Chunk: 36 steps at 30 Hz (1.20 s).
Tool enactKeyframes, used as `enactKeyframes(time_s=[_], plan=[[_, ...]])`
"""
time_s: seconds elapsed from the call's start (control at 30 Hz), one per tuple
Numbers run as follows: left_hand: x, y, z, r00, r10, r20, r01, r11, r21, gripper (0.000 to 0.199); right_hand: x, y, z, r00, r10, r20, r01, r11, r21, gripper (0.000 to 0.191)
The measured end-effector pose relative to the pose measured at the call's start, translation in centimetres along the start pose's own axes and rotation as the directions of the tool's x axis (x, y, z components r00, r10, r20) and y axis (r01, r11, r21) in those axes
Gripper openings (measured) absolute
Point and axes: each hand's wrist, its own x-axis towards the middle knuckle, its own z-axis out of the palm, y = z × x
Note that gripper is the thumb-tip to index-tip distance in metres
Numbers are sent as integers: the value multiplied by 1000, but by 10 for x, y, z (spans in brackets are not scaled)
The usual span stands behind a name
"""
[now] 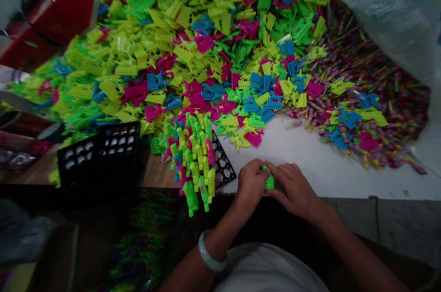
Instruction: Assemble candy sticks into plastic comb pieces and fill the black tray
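Observation:
At the front edge of the white table, a small bright green plastic toy piece (269, 182) with a ribbed part lies between my hands. My left hand (253, 182) has its fingers curled closed on the piece's left side. From the right, my right hand (293, 187) closes on the same piece with thumb and fingers; the fingertips partly cover it. To the left of my hands, a black tray with round holes (225, 165) bears upright rows of yellow, green, pink and blue toy pieces (196, 158).
A big heap of similar plastic pieces (151, 53) covers the back. Small wrapped candy-like sticks (358, 71) spill from a clear plastic bag (396, 7) at right. Black empty-holed trays (117, 145), a tape roll (50, 131) and a red machine (58, 11) stand at left.

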Motion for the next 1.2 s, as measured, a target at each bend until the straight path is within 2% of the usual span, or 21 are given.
enactKeyframes(time_s=[0.13, 0.2, 0.27, 0.33, 0.37, 0.43, 0.47, 0.5, 0.53, 0.6, 0.63, 0.7, 0.77, 0.83, 0.93, 1.0, 1.07, 1.1, 1.2], plan=[[0, -3, 1, 1000, -7, -13, 7, 1000, -1, 9, 0, -5, 10, 1000, -9, -21, 8, 999, -39, 61], [0, -2, 2, 1000, 24, 6, -24, 999, -23, 9, 0, -5, 9, 999, 19, -43, -21, 999, -50, 64], [1, 2, 3, 995, 100, -1, -100, 990, -96, 13, 1, 2, -2, 996, 49, -75, -55, 995, -80, 64], [3, 7, 3, 982, 174, -69, -184, 966, -182, 30, 2, 17, -25, 974, 107, -202, -142, 976, -166, 65], [5, 8, 2, 971, 204, -123, -225, 956, -188, 38, 2, 27, -39, 939, 144, -313, -222, 948, -229, 69], [11, 9, -1, 935, 279, -219, -302, 950, -80, 43, 4, 49, -64, 809, 188, -557, -428, 838, -339, 80], [15, 8, -3, 912, 330, -246, -335, 942, 21, 40, 7, 60, -73, 754, 186, -630, -506, 777, -375, 82], [19, 6, -4, 889, 382, -255, -358, 924, 135, 37, 12, 71, -77, 727, 179, -663, -550, 730, -406, 76], [23, 4, -4, 872, 423, -246, -365, 897, 249, 36, 17, 80, -78, 737, 173, -653, -555, 708, -438, 63], [29, -1, -3, 866, 459, -199, -338, 830, 444, 37, 31, 94, -69, 814, 173, -554, -488, 720, -493, 35], [30, -3, -2, 871, 461, -171, -316, 791, 524, 39, 38, 99, -62, 848, 175, -500, -451, 735, -507, 29], [28, -7, -1, 878, 464, -116, -288, 707, 646, 42, 48, 105, -47, 878, 182, -443, -414, 754, -510, 26], [24, -10, 0, 875, 478, -79, -286, 642, 712, 43, 51, 108, -36, 874, 185, -449, -420, 751, -509, 25], [20, -12, 0, 865, 496, -73, -290, 614, 734, 41, 49, 109, -30, 869, 179, -462, -430, 734, -526, 28], [17, -14, 0, 847, 520, -110, -289, 626, 725, 37, 43, 110, -30, 867, 163, -471, -429, 726, -538, 28], [17, -16, 0, 831, 538, -139, -301, 645, 703, 35, 39, 112, -38, 869, 127, -478, -392, 767, -508, 27], [16, -18, 0, 813, 557, -170, -310, 661, 684, 37, 36, 114, -53, 848, 74, -525, -365, 801, -475, 26], [16, -19, -1, 804, 563, -189, -305, 665, 682, 39, 36, 115, -62, 818, 54, -573, -381, 798, -468, 26], [16, -22, 0, 792, 561, -240, -256, 662, 704, 45, 41, 113, -85, 688, 47, -725, -536, 705, -464, 32]])
